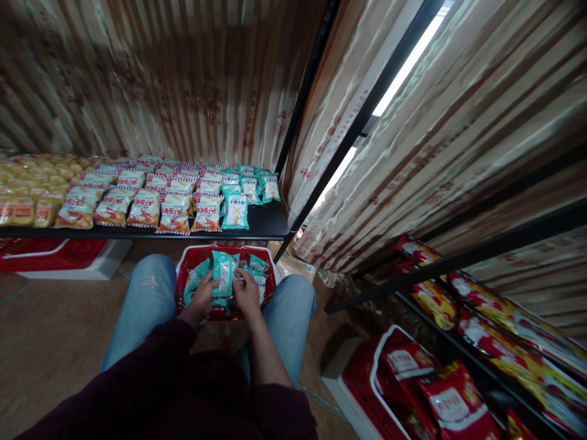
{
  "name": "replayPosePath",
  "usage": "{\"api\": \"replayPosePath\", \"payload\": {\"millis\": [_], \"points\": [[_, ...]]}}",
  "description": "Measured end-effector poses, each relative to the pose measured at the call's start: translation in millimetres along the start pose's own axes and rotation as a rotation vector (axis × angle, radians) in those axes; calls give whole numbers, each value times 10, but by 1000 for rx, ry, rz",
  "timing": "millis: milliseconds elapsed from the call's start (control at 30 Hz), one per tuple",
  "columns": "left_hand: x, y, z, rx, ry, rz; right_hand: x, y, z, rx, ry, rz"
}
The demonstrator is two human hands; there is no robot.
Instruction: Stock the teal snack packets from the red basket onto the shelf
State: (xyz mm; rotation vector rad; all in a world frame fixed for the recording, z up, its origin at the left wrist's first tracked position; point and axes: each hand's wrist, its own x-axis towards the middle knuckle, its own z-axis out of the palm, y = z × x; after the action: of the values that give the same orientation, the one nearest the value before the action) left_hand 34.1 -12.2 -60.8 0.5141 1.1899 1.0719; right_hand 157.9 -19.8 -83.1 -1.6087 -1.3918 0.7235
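Evidently, glossy yellow packets [22,211] and plump, crinkled snack bags [144,208] are arranged in close rows along the flat black shelf [268,222], with a smaller cluster of shiny teal packets [236,211] already placed toward its right end. Below, at the red plastic basket [180,272] with its openwork rim, one soft, pillow-shaped teal pouch [224,274] is grasped by its left edge in the bent fingers of the left hand [204,299] and by its right edge in those of the right hand [247,294]; further wrinkled pouches [197,278] are contained there, unshelved.
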Motion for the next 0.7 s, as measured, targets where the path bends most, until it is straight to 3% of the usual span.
{"api": "replayPosePath", "payload": {"millis": [133, 300, 400, 700], "points": [[0, -35, -6, 25, 10, -10, -17, -16, 7, -1, -51, 58], [37, -101, 0, 149, 16, 131, -50, -46, -6, 5, -118, 131], [38, -110, 9, 228, 24, 149, -53, -49, -10, 16, -149, 176], [-29, -102, 68, 260, -86, 166, -7, 102, 13, -50, -33, 167]]}}
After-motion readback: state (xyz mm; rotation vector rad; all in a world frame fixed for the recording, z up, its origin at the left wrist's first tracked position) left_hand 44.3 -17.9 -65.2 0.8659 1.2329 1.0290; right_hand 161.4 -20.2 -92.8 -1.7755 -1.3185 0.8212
